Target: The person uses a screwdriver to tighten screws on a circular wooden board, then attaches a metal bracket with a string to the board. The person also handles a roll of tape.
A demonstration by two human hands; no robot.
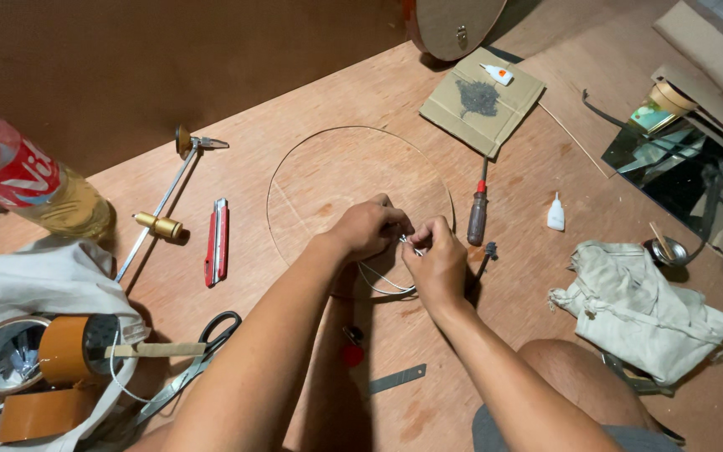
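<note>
A big brown wooden board (546, 167) covers the floor, and everything lies on it. A round line (294, 163) is cut into the board, making a circle in the middle. At the top leans a round wooden piece (453, 25) with a small metal catch. On the right lies a crumpled pale cloth (638, 301), and past it a dark shiny mirror (671, 163). On the left a plastic bottle (18, 180) with yellow drink lies on its side, beside a white bag (43, 280). Rolls of brown tape (77, 347) sit in the bottom left corner. A flat bit of cardboard (483, 105) with a grey smear lies near the top, with a little glue bottle (496, 74) on it.

Then the smaller things. Black scissors (211, 339) lie by the left arm. A long metal compass tool (165, 201) and a red knife (217, 241) lie left of the circle. A screwdriver (478, 213) lies just right of the hands, and another small white glue bottle (556, 213) is farther right.

Over the lower part of the circle, the left hand (366, 228) and the right hand (438, 264) meet. Both are pinching a thin white wire (382, 285). Its loops hang just under the fingers, close to the board.
</note>
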